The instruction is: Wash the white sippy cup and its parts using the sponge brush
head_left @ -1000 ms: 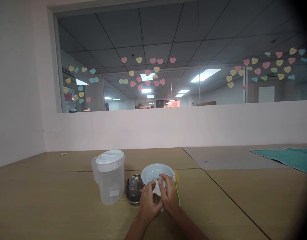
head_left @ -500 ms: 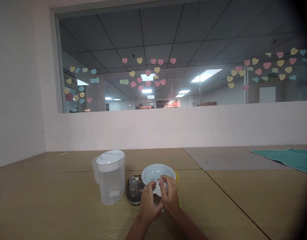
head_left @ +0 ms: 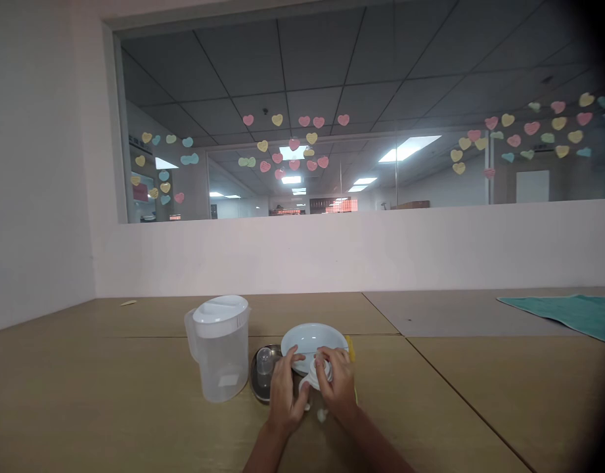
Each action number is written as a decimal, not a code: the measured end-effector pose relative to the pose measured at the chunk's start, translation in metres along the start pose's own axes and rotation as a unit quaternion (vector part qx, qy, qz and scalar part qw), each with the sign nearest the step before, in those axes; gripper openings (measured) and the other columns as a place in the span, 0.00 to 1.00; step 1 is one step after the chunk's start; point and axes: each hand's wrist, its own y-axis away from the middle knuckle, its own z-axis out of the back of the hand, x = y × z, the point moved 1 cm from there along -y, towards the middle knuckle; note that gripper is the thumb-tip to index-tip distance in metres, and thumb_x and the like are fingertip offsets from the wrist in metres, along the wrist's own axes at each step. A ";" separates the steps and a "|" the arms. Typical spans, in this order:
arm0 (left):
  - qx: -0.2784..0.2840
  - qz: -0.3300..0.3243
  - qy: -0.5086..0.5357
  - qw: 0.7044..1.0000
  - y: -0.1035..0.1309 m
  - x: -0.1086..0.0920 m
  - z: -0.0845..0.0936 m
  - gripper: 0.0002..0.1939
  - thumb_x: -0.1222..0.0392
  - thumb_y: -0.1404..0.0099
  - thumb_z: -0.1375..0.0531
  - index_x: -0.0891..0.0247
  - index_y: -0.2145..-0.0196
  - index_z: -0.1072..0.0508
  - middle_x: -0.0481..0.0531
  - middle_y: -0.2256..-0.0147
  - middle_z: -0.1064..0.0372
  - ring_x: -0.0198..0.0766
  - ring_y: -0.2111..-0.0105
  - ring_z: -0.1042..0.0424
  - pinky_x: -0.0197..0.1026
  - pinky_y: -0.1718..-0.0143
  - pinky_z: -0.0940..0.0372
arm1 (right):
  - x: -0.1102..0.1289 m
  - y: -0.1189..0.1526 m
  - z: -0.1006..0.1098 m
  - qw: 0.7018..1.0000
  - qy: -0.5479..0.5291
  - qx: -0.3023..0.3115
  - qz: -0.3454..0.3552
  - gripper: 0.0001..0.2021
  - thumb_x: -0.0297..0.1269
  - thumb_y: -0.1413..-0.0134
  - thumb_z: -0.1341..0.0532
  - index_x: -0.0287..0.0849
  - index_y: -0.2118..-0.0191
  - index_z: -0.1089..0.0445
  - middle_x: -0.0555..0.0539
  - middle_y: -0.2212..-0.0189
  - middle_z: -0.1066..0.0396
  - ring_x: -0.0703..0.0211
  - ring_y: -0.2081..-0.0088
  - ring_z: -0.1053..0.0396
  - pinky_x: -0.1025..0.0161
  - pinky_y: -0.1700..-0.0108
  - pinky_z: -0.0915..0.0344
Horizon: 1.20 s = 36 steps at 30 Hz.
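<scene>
A small white plastic piece (head_left: pixel 313 379) with stepped round rings and a tab is in my right hand (head_left: pixel 339 384), whose fingers are closed on its top and side. Just left of it, my left hand (head_left: pixel 283 394) has its fingers apart, the thumb close by the tab; whether it touches cannot be made out. Behind both hands lies a white oval plate (head_left: pixel 312 334). A round metal dish (head_left: pixel 257 387), partly hidden by my left hand, holds a small clear cup (head_left: pixel 265 361). Small pale bits (head_left: pixel 322 415) rest on the table below the hands.
A clear lidded pitcher (head_left: pixel 223 361) stands left of the metal dish. Something yellow (head_left: pixel 351 348) shows at the plate's right edge. A teal cloth (head_left: pixel 568 312) lies at the far right. The table (head_left: pixel 110 394) meets a white wall under a window.
My left hand has drawn back to the left and its fingers have spread from the white piece. My right hand keeps hold of it. More of the pale bits shows below.
</scene>
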 end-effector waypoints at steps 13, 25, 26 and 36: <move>-0.109 0.155 -0.221 0.957 -0.005 0.045 0.010 0.21 0.59 0.36 0.53 0.70 0.46 0.43 0.62 0.53 0.35 0.47 0.51 0.36 0.51 0.50 0.40 | 0.003 -0.002 0.000 1.000 0.016 -0.007 0.008 0.06 0.32 0.44 0.47 0.41 0.61 0.35 0.47 0.70 0.30 0.58 0.69 0.35 0.57 0.62 0.40; -0.012 0.209 -0.295 0.932 0.001 0.050 0.003 0.22 0.67 0.41 0.49 0.67 0.48 0.38 0.58 0.51 0.35 0.45 0.50 0.37 0.46 0.48 0.43 | 0.002 -0.003 0.000 0.999 0.027 -0.019 0.019 0.07 0.32 0.45 0.47 0.41 0.61 0.35 0.46 0.71 0.30 0.57 0.69 0.34 0.57 0.62 0.39; -0.009 0.208 -0.294 0.933 0.000 0.048 0.004 0.21 0.67 0.41 0.49 0.67 0.49 0.37 0.58 0.51 0.35 0.45 0.50 0.37 0.46 0.49 0.43 | 0.002 -0.003 0.000 0.999 0.028 -0.019 0.018 0.07 0.32 0.45 0.47 0.41 0.61 0.35 0.46 0.71 0.30 0.57 0.69 0.34 0.57 0.62 0.39; 0.012 0.208 -0.292 0.933 -0.001 0.042 0.007 0.15 0.68 0.41 0.48 0.64 0.57 0.29 0.57 0.52 0.36 0.45 0.51 0.37 0.46 0.49 0.43 | 0.003 -0.003 0.000 1.000 0.022 -0.013 0.007 0.07 0.32 0.45 0.47 0.41 0.61 0.35 0.46 0.70 0.30 0.57 0.69 0.34 0.57 0.62 0.40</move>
